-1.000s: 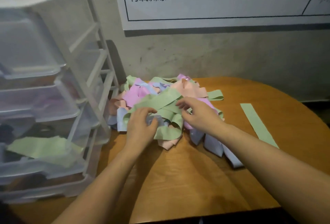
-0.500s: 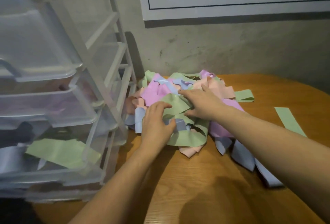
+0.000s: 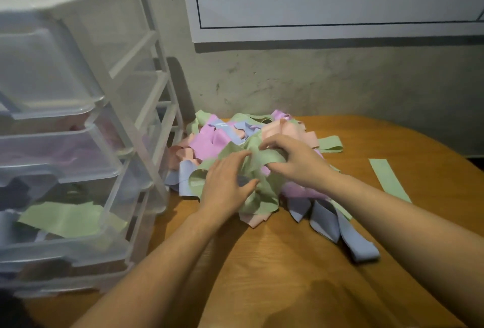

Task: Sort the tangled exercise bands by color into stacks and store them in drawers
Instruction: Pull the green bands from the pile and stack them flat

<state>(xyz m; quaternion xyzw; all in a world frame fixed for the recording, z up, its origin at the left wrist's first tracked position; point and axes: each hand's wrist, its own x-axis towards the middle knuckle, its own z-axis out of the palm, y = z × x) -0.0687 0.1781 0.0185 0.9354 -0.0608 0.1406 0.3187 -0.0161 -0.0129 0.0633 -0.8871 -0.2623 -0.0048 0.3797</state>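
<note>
Green band (image 3: 262,160) loops in the tangled pile (image 3: 235,139) on the tabletop (image 3: 288,262); right hand (image 3: 296,160) fingers pinch it, left hand (image 3: 225,183) fingers curl around it.

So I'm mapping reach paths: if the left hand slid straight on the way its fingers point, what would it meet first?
Probably the green band its fingers already touch, then the right hand just beyond; depth is unclear.
</note>
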